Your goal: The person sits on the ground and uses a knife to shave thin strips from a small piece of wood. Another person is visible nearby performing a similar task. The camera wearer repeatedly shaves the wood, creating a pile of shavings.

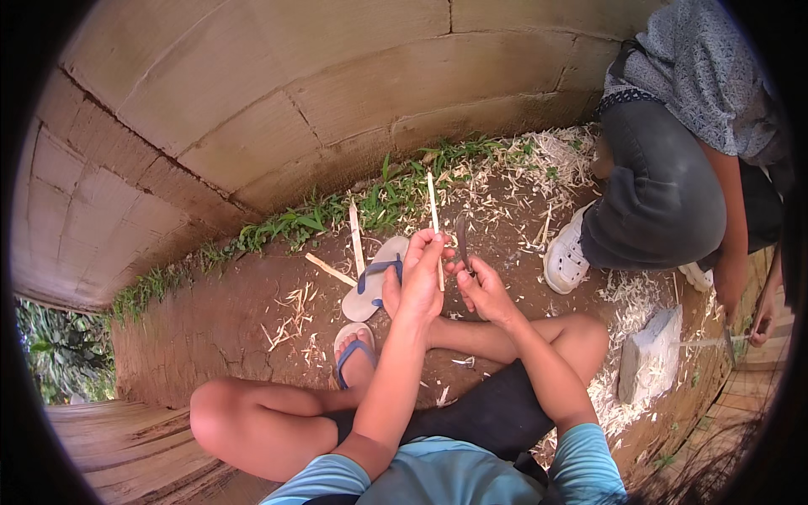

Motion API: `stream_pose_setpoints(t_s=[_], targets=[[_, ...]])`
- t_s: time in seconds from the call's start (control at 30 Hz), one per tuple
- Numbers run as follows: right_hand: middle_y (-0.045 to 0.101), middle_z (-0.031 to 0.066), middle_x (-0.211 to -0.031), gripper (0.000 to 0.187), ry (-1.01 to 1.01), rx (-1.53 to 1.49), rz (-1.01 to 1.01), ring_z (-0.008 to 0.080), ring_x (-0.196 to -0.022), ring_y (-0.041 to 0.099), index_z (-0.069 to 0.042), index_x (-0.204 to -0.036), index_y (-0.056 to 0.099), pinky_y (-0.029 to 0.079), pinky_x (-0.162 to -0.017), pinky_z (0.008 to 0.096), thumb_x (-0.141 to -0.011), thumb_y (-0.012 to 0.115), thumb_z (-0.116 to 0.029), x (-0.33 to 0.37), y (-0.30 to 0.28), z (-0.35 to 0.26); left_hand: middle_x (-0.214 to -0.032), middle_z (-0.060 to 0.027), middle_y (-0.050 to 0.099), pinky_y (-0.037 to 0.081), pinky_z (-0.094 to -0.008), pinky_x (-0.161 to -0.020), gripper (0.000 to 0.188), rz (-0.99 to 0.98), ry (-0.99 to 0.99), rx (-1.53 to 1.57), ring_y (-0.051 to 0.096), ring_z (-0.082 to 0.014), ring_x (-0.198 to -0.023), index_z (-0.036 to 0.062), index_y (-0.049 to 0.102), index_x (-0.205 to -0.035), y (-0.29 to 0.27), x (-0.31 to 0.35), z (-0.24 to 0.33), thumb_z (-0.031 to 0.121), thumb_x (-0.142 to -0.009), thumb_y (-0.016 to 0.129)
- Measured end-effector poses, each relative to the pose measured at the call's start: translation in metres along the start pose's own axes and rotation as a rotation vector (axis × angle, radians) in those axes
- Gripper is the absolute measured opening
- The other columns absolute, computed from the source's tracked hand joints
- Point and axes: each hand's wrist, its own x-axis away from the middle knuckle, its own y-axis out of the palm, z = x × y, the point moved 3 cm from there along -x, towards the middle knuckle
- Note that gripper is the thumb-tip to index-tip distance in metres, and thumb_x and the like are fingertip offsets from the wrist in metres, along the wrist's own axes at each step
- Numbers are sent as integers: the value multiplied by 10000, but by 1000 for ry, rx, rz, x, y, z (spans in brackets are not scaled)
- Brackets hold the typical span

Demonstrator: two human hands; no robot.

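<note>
In my left hand (420,273) is a thin, pale wooden stick (433,202), pinched upright between thumb and fingers. My right hand (486,293) is closed around the handle of a small knife (462,239). Its dark, slightly curved blade points away from me, just right of the stick. Whether blade and stick touch, I cannot tell. Both hands are close together above my crossed legs. Past them on the ground lie two split pieces of wood, one long (356,236) and one shorter (329,268).
A loose sandal with a blue strap (370,280) lies beside my left hand. Wood shavings (547,168) litter the dirt below a wall (337,93). At right a person crouches in white clogs (566,257), holding a blade and a strip near a pale block (650,357).
</note>
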Motion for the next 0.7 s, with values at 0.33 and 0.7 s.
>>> stream_pose_setpoints(t_s=[0.33, 0.7], targets=[[483, -9, -642, 174, -71, -230, 219, 37, -441, 422, -80, -981, 460, 334, -373, 207, -959, 559, -222, 15, 1, -9, -1027, -4, 561, 485, -295, -700, 181, -82, 73, 105, 553, -112, -869, 133, 482, -1042, 12, 8, -5, 134, -910, 606], [443, -12, -640, 174, -113, -486, 398, 69, -452, 429, -108, -963, 450, 368, -385, 220, -958, 545, -254, 31, -42, -32, -993, -26, 595, 488, -288, -698, 122, -130, 63, -60, 576, -122, -820, 110, 534, -1016, 5, 11, 16, 214, -953, 546]])
